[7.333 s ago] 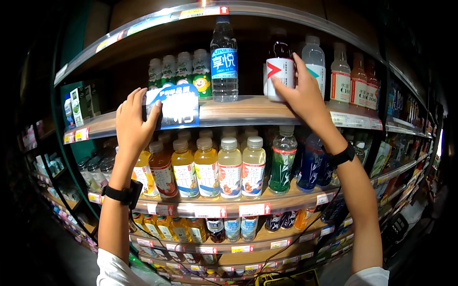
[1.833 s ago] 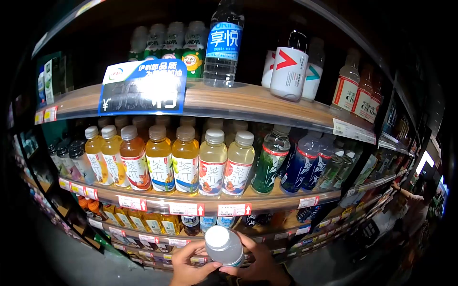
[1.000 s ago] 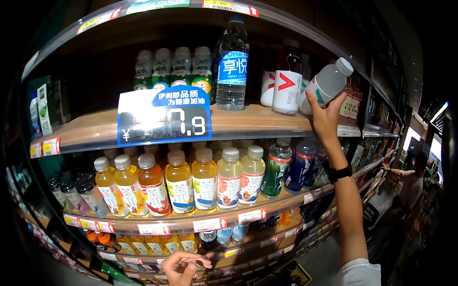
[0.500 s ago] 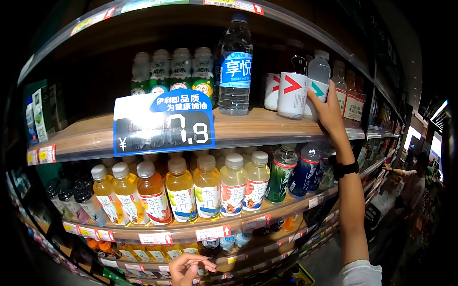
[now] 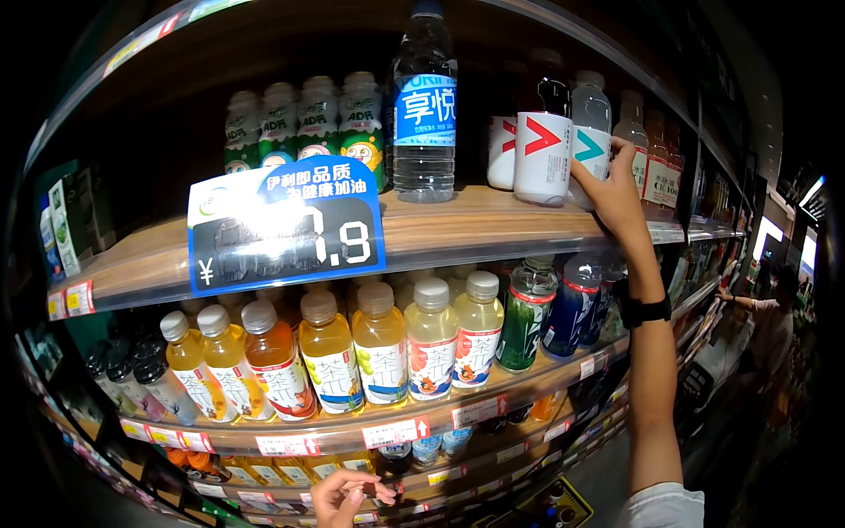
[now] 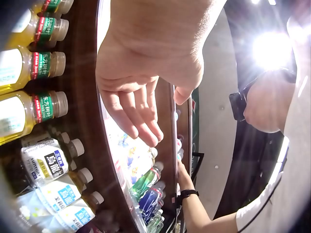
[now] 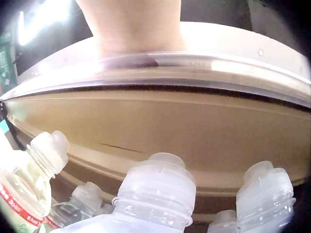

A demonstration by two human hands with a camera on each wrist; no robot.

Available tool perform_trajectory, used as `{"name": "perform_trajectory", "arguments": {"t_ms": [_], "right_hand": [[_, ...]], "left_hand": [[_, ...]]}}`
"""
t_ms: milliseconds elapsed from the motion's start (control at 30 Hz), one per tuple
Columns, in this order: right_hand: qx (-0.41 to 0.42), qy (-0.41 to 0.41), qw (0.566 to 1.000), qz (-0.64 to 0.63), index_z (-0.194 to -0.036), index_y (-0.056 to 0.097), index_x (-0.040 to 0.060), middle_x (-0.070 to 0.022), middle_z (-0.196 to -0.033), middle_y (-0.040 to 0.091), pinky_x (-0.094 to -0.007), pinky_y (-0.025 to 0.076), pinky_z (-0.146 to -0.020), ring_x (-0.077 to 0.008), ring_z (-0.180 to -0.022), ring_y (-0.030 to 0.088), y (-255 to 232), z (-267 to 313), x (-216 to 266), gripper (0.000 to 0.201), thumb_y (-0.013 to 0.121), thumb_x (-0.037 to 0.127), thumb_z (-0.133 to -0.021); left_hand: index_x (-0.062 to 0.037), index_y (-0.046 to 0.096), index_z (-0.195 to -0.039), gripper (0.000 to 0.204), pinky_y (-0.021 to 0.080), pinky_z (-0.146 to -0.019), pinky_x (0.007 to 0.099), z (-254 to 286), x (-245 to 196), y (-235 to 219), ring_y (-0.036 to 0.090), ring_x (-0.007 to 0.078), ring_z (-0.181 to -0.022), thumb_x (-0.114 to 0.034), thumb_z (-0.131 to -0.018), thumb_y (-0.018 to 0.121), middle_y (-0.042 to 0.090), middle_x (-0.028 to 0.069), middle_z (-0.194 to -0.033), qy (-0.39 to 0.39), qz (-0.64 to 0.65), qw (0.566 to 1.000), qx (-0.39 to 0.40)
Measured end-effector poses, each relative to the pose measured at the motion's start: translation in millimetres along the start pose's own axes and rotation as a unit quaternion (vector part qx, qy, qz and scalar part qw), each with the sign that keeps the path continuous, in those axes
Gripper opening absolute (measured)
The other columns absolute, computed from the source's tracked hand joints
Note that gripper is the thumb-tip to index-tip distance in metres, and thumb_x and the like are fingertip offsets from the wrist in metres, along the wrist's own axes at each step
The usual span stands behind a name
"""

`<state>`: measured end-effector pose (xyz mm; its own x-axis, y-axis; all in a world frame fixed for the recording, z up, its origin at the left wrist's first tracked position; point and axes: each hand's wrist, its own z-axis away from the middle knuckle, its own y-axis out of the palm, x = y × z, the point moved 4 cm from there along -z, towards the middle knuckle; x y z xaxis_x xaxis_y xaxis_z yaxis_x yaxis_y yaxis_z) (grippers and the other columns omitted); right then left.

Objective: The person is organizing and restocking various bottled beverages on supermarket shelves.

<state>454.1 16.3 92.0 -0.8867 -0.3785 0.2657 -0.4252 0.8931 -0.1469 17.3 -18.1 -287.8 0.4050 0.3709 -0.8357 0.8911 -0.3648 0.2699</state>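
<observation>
On the upper shelf my right hand (image 5: pixel 616 189) grips a clear bottle with a teal-arrow label (image 5: pixel 591 132), thumb on its near left side and fingers round its right. The bottle stands upright beside a dark-topped bottle with a red-arrow label (image 5: pixel 542 145). Low in front of the shelves, my left hand (image 5: pixel 350 499) hangs empty, fingers loosely bent; the left wrist view shows the same hand (image 6: pixel 141 92) with its fingers relaxed. In the right wrist view only the wrist (image 7: pixel 136 29) shows above the shelf edge; its fingers are hidden.
A tall blue-labelled water bottle (image 5: pixel 426 114) stands left of the arrow-labelled bottles. A blue price sign (image 5: pixel 286 231) hangs over the shelf edge. Tea bottles (image 5: pixel 330 356) line the shelf below. Another person (image 5: pixel 775 326) is at the far right.
Both hands held the teal-labelled bottle low in front earlier; then my right hand alone raised it, tilted, to the upper shelf. It now stands upright there. My left hand let go and stayed low.
</observation>
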Motion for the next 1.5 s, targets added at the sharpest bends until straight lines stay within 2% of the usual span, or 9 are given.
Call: {"name": "perform_trajectory", "arguments": {"t_ms": [100, 233, 300, 1033, 1133, 1233, 1333, 1433, 1500], "right_hand": [[0.012, 0.019, 0.999, 0.03, -0.128, 0.037, -0.006, -0.0201, -0.121, 0.057, -0.0347, 0.051, -0.093, -0.0222, -0.108, 0.061, 0, 2, 4, 0.066, 0.076, 0.034, -0.092], [0.016, 0.032, 0.999, 0.028, -0.127, 0.039, -0.0054, -0.0203, -0.119, 0.057, -0.0346, 0.051, -0.091, -0.0229, -0.107, 0.061, 0, 2, 3, 0.063, 0.075, 0.034, -0.093], [-0.004, 0.017, 0.999, 0.036, -0.126, 0.038, -0.0088, -0.0312, -0.109, 0.064, -0.0395, 0.054, -0.085, -0.033, -0.098, 0.069, -1, 0, -2, 0.071, 0.075, 0.04, -0.09], [-0.009, 0.029, 0.999, 0.021, -0.132, 0.05, -0.0085, -0.0283, -0.119, 0.066, -0.0396, 0.052, -0.093, -0.0326, -0.107, 0.067, -2, 2, 1, 0.065, 0.07, 0.04, -0.093], [-0.057, 0.032, 0.997, -0.028, -0.133, 0.051, -0.0077, -0.0271, -0.123, 0.062, -0.0378, 0.049, -0.098, -0.0303, -0.112, 0.064, -6, -3, -9, 0.063, 0.067, 0.041, -0.096], [-0.144, -0.024, 0.989, -0.025, -0.13, 0.053, -0.0052, -0.0222, -0.123, 0.056, -0.0367, 0.045, -0.101, -0.0289, -0.114, 0.058, -21, 0, -6, 0.056, 0.067, 0.037, -0.096], [-0.24, -0.088, 0.956, 0.142, -0.125, 0.054, -0.0014, -0.0184, -0.124, 0.048, -0.0392, 0.043, -0.101, -0.0312, -0.115, 0.051, -48, -3, -18, 0.056, 0.076, 0.036, -0.09], [-0.218, -0.078, 0.932, 0.28, -0.127, 0.053, -0.0026, -0.0206, -0.128, 0.045, -0.0414, 0.044, -0.101, -0.033, -0.118, 0.049, -61, -21, -45, 0.065, 0.08, 0.039, -0.085], [-0.19, -0.04, 0.94, 0.28, -0.128, 0.052, -0.0053, -0.0243, -0.13, 0.049, -0.0434, 0.044, -0.102, -0.0358, -0.12, 0.051, -60, -24, -60, 0.073, 0.082, 0.043, -0.081]], "left_hand": [[0.0127, 0.061, -0.102, 0.046, 0.059, -0.067, 0.0407, 0, 1, 0, 0.072, 0.033, -0.071, -0.033, -0.097, 0.062, 0.07, 0.0284, -0.081, -0.003, -0.002, 1.0, 0.008], [0.0125, 0.061, -0.101, 0.045, 0.06, -0.067, 0.0414, 0, 0, 0, 0.072, 0.0329, -0.071, -0.032, -0.098, 0.062, 0.07, 0.0279, -0.081, -0.015, -0.003, 1.0, 0.01], [0.0125, 0.061, -0.101, 0.044, 0.06, -0.067, 0.0417, 1, 0, -1, 0.072, 0.0327, -0.072, -0.031, -0.098, 0.061, 0.07, 0.0276, -0.081, -0.015, -0.001, 1.0, 0.013], [0.0125, 0.061, -0.102, 0.038, 0.06, -0.069, 0.0413, -2, -1, 0, 0.072, 0.0319, -0.072, -0.025, -0.097, 0.061, 0.07, 0.0277, -0.082, -0.041, 0.008, 0.999, 0.024], [0.0124, 0.062, -0.101, 0.039, 0.059, -0.069, 0.0411, -2, 2, -2, 0.072, 0.0317, -0.071, -0.026, -0.097, 0.061, 0.07, 0.0281, -0.082, -0.049, -0.001, 0.999, 0.015], [0.0122, 0.062, -0.101, 0.039, 0.059, -0.067, 0.0412, -4, -3, 2, 0.072, 0.0314, -0.07, -0.027, -0.097, 0.06, 0.07, 0.0278, -0.081, -0.037, -0.01, 0.999, 0.027], [0.012, 0.062, -0.101, 0.04, 0.059, -0.066, 0.0412, -7, -9, 5, 0.072, 0.0312, -0.069, -0.028, -0.097, 0.06, 0.07, 0.0276, -0.08, -0.039, -0.017, 0.999, 0.033], [0.0119, 0.062, -0.1, 0.04, 0.059, -0.066, 0.0403, -12, -5, 1, 0.072, 0.0316, -0.069, -0.028, -0.097, 0.06, 0.07, 0.0278, -0.08, -0.026, -0.005, 0.999, 0.02], [0.0118, 0.062, -0.101, 0.04, 0.059, -0.067, 0.0404, -16, -3, 4, 0.072, 0.0323, -0.069, -0.028, -0.097, 0.061, 0.07, 0.0283, -0.081, -0.035, 0.014, 0.999, 0.03]]}}
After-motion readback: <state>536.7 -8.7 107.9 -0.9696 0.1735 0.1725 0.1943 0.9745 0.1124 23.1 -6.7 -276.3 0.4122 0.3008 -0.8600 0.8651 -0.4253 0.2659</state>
